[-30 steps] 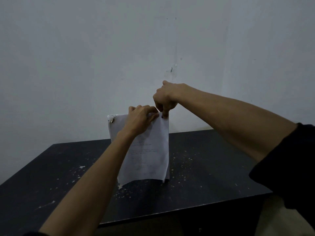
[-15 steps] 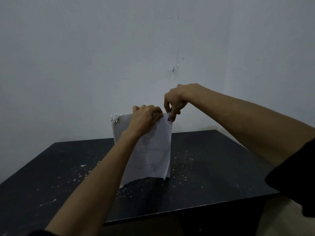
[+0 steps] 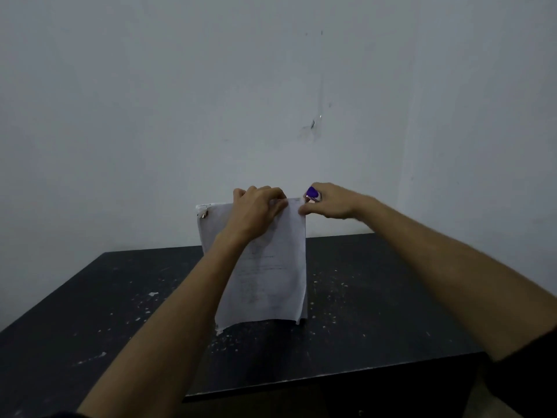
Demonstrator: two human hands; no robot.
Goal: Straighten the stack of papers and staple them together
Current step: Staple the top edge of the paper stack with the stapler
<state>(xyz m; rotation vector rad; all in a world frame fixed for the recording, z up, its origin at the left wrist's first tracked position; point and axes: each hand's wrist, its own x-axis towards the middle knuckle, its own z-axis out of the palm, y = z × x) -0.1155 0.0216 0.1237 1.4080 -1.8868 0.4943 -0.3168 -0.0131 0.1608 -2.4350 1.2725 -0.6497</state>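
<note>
Fingers (image 3: 275, 198) of the left hand (image 3: 256, 211) curl over the top edge of the papers (image 3: 271, 279), pinching the stack and holding it upright. Its bottom edge touches or sits just above the table (image 3: 376, 297); which one cannot be told. Just right of those fingers, the right hand (image 3: 330, 203) is closed around a purple stapler (image 3: 312, 194) at the stack's top right corner, the thumb pressed to the paper edge. Well to the left of the left fingers, at the top left corner, a small metal clip or staple (image 3: 203, 212) shows. Pale flecks dot the dark table below both hands.
</note>
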